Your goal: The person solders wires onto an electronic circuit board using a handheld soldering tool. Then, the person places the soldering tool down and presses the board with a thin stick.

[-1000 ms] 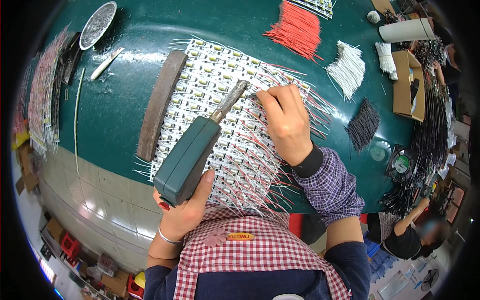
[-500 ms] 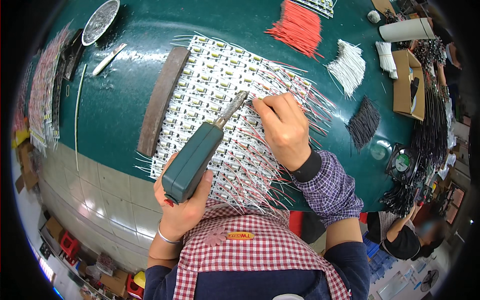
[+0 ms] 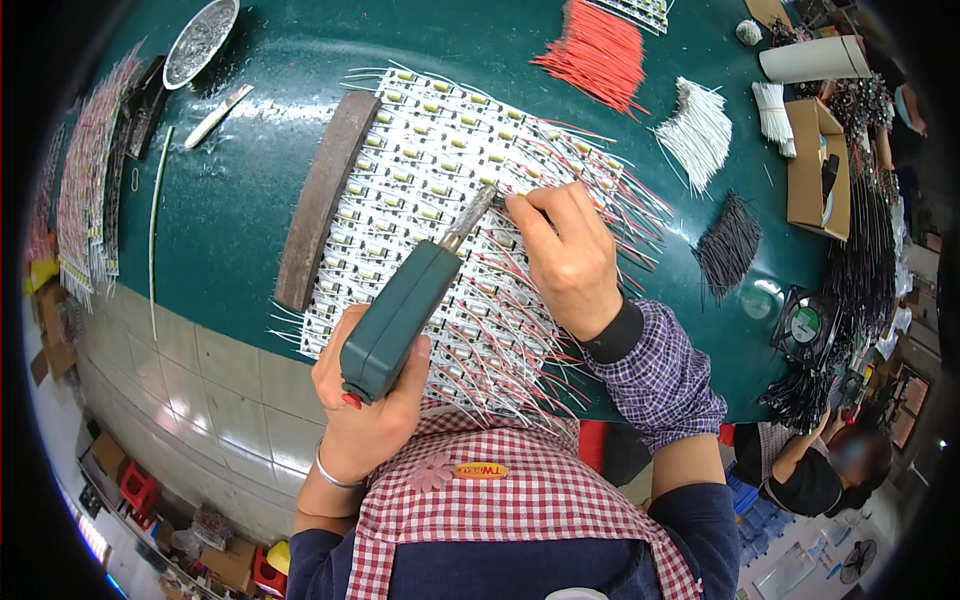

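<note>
My left hand (image 3: 372,400) is closed round the green body of a soldering gun (image 3: 400,320). The gun's metal tip points up and right, down at a sheet of white circuit boards (image 3: 400,210) with rows of small yellow and black parts. Beside the tip, my right hand (image 3: 570,255) is closed in a pinch; what lies between its fingertips is too small to make out. Red and white wires (image 3: 500,345) stick out from the boards on the right and near side. A brown bar (image 3: 328,200) lies along the sheet's left edge.
On the green table (image 3: 260,230) lie bundles of red wires (image 3: 597,55), white wires (image 3: 695,137) and black wires (image 3: 728,247). A bowl (image 3: 200,43) and a pale stick (image 3: 218,118) are at far left. A cardboard box (image 3: 817,170) and fan (image 3: 803,325) stand right. Another person (image 3: 810,470) sits nearby.
My left hand has shifted the soldering gun slightly right and up, bringing its tip to the fingertips of my right hand. The right hand has barely moved.
</note>
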{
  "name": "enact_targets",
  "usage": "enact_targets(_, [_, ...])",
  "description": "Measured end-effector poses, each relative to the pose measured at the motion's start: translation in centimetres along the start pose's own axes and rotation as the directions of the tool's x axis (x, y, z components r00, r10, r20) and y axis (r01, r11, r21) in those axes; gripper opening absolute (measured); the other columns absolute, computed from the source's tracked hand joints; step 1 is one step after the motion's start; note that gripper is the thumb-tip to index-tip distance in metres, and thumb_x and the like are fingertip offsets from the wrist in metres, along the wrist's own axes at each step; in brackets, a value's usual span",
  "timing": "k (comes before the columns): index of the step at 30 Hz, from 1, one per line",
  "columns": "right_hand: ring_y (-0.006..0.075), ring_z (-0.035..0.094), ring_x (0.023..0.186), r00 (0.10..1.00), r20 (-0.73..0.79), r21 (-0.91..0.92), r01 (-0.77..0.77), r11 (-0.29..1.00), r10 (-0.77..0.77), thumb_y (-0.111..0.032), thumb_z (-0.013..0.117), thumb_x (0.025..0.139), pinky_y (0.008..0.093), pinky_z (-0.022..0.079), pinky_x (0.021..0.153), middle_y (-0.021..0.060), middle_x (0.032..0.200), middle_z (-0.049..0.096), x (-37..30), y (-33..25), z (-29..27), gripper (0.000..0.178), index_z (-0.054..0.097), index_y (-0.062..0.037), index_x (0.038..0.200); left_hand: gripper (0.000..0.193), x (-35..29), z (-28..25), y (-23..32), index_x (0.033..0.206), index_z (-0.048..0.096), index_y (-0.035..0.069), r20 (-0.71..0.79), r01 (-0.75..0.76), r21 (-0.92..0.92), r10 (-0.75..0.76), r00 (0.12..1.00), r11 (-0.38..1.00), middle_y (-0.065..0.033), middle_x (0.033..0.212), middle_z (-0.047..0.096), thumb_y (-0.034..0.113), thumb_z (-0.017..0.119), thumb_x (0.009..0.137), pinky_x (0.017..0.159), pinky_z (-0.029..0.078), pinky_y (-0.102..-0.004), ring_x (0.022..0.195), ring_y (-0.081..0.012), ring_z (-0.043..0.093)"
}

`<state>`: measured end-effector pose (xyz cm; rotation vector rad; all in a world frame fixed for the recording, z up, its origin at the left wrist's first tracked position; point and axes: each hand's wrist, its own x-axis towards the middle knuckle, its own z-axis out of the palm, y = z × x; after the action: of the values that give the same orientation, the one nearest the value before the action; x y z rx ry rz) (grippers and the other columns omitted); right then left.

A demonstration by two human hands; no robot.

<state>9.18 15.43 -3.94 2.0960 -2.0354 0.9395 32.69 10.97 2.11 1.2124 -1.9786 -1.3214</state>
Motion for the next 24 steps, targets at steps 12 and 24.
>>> enact_targets(12, [0.0266,0.058,0.085,1.0,-0.001,-0.009,0.016,1.0,-0.016,0.002,0.065,0.073,0.0355,0.052,0.068,0.0113,0.094,0.059,0.1,-0.1,0.0,0.032,0.066,0.005,0.105,0.016,-1.1,0.3,-0.8,0.093,0.073,-0.004,-0.173,-0.043,-0.017,0.039,0.984,0.999,-0.0119,0.083,0.072,0.002,0.079,0.08,0.063,0.054,-0.0316,0.066,-0.0241,0.069])
enact_targets(24, [0.0273,0.058,0.085,0.998,-0.046,0.008,0.038,0.999,-0.038,-0.001,0.065,0.074,0.0377,0.049,0.073,0.0112,0.096,0.06,-0.5,-0.6,-0.2,0.033,0.066,0.0042,0.106,0.017,-1.8,-0.1,-0.8,0.095,0.074,-0.004,-0.185,-0.108,0.057,0.117,0.976,0.992,-0.0117,0.081,0.072,0.003,0.08,0.08,0.06,0.053,-0.0309,0.063,-0.0229,0.069])
